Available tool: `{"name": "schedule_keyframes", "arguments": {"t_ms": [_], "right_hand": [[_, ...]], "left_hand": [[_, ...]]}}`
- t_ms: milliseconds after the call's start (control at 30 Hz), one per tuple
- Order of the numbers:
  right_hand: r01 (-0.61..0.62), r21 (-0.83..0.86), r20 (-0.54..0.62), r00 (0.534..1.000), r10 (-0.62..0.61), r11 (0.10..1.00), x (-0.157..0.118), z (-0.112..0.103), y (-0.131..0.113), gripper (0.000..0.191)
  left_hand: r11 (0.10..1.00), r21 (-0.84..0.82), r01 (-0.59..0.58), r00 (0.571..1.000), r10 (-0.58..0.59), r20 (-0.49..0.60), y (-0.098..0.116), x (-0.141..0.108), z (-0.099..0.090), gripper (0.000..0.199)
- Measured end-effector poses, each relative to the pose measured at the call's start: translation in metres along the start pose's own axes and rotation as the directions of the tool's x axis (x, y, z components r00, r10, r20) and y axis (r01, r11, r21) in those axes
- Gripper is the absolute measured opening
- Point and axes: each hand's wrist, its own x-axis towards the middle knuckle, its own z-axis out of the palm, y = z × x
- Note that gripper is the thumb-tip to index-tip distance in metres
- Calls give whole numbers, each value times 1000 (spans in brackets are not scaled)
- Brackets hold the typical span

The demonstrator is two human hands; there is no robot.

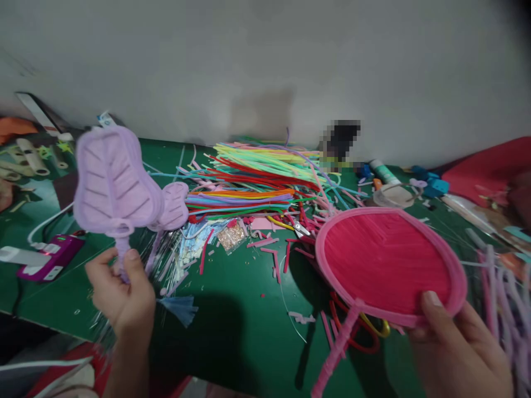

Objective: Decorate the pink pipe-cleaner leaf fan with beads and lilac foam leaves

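Observation:
My left hand [122,290] is wrapped round the handle of a lilac fan [114,179], held upright above the table's left part. Its leaf-shaped face has raised ribs, with a small ring at the base. A smaller lilac piece [174,205] shows just behind its right edge, and a blue tassel [181,309] hangs beside my wrist. On the right, my right hand [456,337] pinches the lower right rim of a rounded red fan [385,262] with a pink border, thumb on its face. The pink-wrapped handle of that fan points down and left.
Bundles of coloured pipe cleaners [261,171] lie along the wall on the green table [232,287]. Scissors [301,228], a bead packet [231,236] and cut scraps are in the middle. A purple device [53,257] with cables is left; lilac strips [504,309] are right.

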Motion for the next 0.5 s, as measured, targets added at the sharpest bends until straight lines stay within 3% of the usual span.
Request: {"name": "schedule_keyframes", "arguments": {"t_ms": [233, 333, 433, 500], "right_hand": [[-8, 35, -54, 998, 10, 999, 7, -7, 3, 41], [-5, 29, -94, 996, 8, 1000, 11, -13, 3, 39], [69, 46, -116, 991, -63, 997, 14, -20, 0, 32], [99, 53, -126, 988, -92, 994, 13, -23, -3, 30]], "left_hand": [[992, 128, 17, 996, -29, 87, -5, 11, 10, 34], [971, 239, -6, 1000, 9, -10, 2, 12, 12, 41], [955, 256, -150, 972, 190, -140, 25, 17, 15, 44], [912, 174, -371, 918, 389, -81, 45, 27, 24, 45]]}}
